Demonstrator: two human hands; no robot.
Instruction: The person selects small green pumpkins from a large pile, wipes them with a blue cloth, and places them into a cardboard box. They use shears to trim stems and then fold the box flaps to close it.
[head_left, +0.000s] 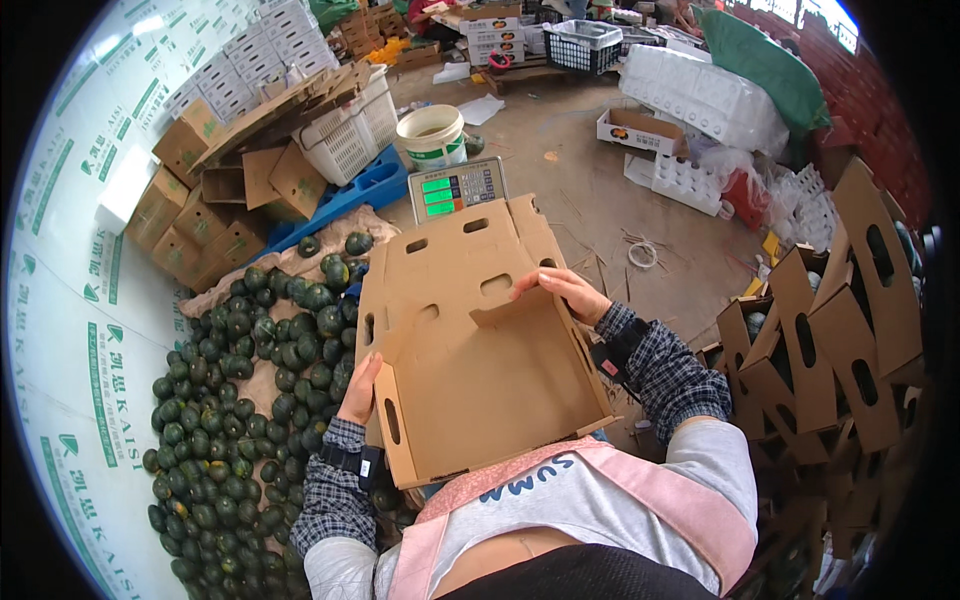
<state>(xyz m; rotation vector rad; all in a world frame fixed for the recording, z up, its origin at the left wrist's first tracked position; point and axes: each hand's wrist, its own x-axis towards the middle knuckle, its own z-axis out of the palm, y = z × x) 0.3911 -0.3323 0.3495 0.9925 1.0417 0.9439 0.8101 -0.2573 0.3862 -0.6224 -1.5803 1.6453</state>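
Note:
A cardboard box (495, 390), partly folded up, lies before me with its long lid part reaching away towards the digital scale (459, 187). Its near end rests against my apron. On the left, my left hand (361, 390) presses against the outside of the side wall, close to its handle hole. My right hand (564, 291) grips the far right corner, with the fingers over the upright flap there. The box's inside holds nothing. Dark green squashes (232, 427) lie heaped on the floor to the left of the box.
A white bucket (430, 135) stands behind the scale, beside a white plastic crate (352, 124) on a blue pallet (367, 187). Brown cartons (202, 232) are stacked at the left wall. Open cardboard boxes (817, 352) with squashes stand at the right. Further back lies an open white carton (641, 135).

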